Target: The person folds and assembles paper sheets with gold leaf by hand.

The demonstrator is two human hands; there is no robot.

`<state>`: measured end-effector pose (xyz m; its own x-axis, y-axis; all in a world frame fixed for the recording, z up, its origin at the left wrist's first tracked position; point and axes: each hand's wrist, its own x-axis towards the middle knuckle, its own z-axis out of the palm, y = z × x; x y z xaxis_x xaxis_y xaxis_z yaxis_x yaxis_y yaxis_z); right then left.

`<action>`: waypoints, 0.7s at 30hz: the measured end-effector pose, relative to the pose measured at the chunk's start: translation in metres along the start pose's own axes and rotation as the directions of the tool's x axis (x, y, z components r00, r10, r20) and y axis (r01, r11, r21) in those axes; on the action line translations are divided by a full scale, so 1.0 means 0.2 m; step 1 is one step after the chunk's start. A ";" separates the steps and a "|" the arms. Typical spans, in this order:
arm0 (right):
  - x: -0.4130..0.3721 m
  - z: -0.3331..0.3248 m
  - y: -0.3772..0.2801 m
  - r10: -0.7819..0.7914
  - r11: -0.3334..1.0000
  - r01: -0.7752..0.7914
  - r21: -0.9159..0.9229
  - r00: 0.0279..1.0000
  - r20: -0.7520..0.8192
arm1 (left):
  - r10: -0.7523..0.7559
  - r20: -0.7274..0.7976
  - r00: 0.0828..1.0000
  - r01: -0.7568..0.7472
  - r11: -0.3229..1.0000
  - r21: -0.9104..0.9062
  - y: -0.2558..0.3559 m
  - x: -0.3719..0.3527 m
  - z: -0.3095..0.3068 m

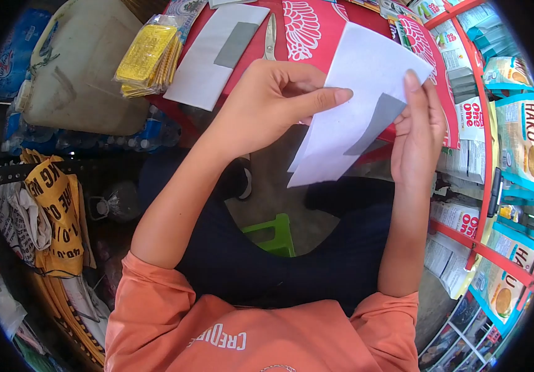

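A white paper with a grey patch (357,90) is held up over my lap, near the front edge of the red table. My left hand (285,96) pinches its left edge between thumb and fingers. At its right edge, the thumb of my right hand (419,111) lies on the front, with the other fingers curled behind. The lower end shows two layers slightly apart. Another white paper with a grey patch (195,68) lies on the table to the left. Metal scissors (270,40) rest between that paper and the held one, their lower part hidden behind my left hand.
Yellow packets in clear plastic (149,56) sit at the table's left edge. The red patterned table cover (304,31) runs behind my hands. Product packs hang on a red rack (481,74) at right. A green stool (276,235) stands below, and a large container (87,68) at left.
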<state>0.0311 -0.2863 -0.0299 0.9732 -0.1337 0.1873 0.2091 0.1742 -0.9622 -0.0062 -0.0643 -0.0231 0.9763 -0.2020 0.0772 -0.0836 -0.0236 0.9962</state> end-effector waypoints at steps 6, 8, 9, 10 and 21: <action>-0.07 0.03 -0.05 0.234 0.968 -0.182 -0.173 0.904 0.358 | -0.034 -0.047 0.998 0.032 0.999 -0.044 0.01 0.01 -0.04; -0.08 0.05 -0.05 0.265 0.958 -0.191 -0.214 0.874 0.408 | -0.040 -0.075 0.996 0.033 0.994 -0.100 0.01 0.01 -0.04; -0.08 0.05 -0.05 0.290 0.949 -0.199 -0.246 0.858 0.424 | -0.038 -0.086 0.996 0.029 0.994 -0.110 0.00 0.01 -0.04; -0.08 0.04 -0.05 0.315 0.938 -0.206 -0.279 0.842 0.438 | -0.036 -0.095 0.995 0.024 0.993 -0.119 -0.01 0.01 -0.04; -0.10 0.06 -0.03 0.362 0.922 -0.257 -0.288 0.836 0.412 | -0.028 -0.135 0.990 0.011 0.992 -0.122 0.00 0.01 -0.05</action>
<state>0.0115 -0.2721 -0.0247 0.9292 0.3527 -0.1103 -0.0852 -0.0859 -0.9927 -0.0019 -0.0552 -0.0231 0.9963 -0.0675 0.0541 -0.0476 0.0938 0.9944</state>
